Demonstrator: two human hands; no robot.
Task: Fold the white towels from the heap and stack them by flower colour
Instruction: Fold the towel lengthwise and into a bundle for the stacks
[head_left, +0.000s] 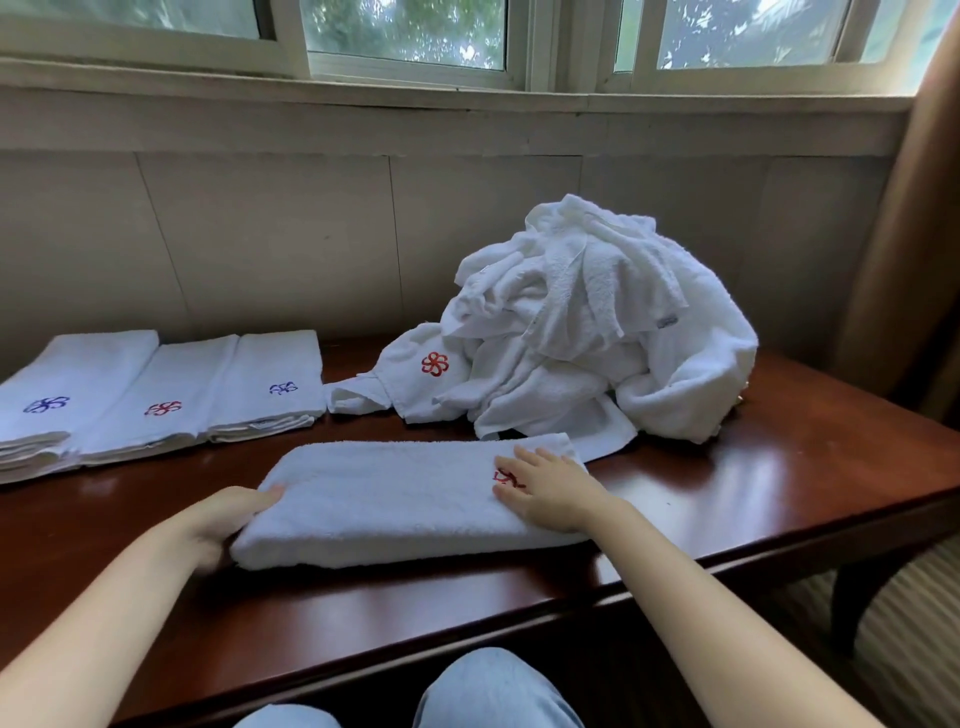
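White folded towel (395, 499) lies on the dark wooden table (779, 478). Left hand (228, 519) grips its end; right hand (545, 488) presses flat, fingers spread, half covering the red flower (503, 477)

Bare forearms, no sleeves; light blue jeans (498, 691).

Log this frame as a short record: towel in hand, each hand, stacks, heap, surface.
towel in work: folded strip, red flower partly under the right hand
left hand: grips the strip's left end
right hand: fingers flat on the right end
stacks: three at far left; blue-flower stack, red-flower stack, second blue-flower stack
heap: unfolded towels, one red flower showing
surface: dark wooden table
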